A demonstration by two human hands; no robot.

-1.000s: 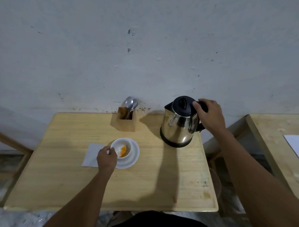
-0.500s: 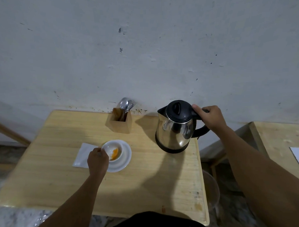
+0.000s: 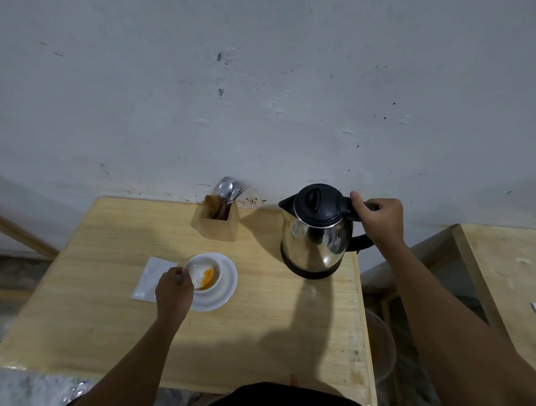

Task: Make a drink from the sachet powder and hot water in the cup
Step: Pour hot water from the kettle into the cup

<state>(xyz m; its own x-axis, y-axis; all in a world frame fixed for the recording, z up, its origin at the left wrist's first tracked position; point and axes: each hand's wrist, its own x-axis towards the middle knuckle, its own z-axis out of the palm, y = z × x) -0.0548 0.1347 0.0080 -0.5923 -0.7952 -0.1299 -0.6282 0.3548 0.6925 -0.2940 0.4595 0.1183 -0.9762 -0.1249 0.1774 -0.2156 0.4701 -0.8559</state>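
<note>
We see the white cup (image 3: 203,273) standing on its saucer (image 3: 223,288) in the near left part of the wooden table (image 3: 108,312), and there is orange powder (image 3: 208,280) lying at the bottom of it. Our left hand (image 3: 174,287) is closed on the left side of the cup, probably on its handle, but the hand itself covers that part, so we cannot be sure. A white napkin (image 3: 150,277) lies just beside the saucer, on the left.

Our right hand (image 3: 379,221) is clamped around the black handle of the steel electric kettle (image 3: 316,232), which is at the far right of the table, with its spout pointing left toward the cup. Whether the kettle is on the table or a little above it, the view does not show clearly. A wooden holder (image 3: 216,220) with spoons and a fork stands by the wall, between the cup and the kettle.

We judge that the pouring is the next step, and here is the risk. The cup is small and our left hand is touching it, so hot water that misses the rim or splashes could burn the fingers. A fast stream could also throw the powder out or overflow into the saucer and wet the napkin. If the kettle swings low, it may hit the holder.
</note>
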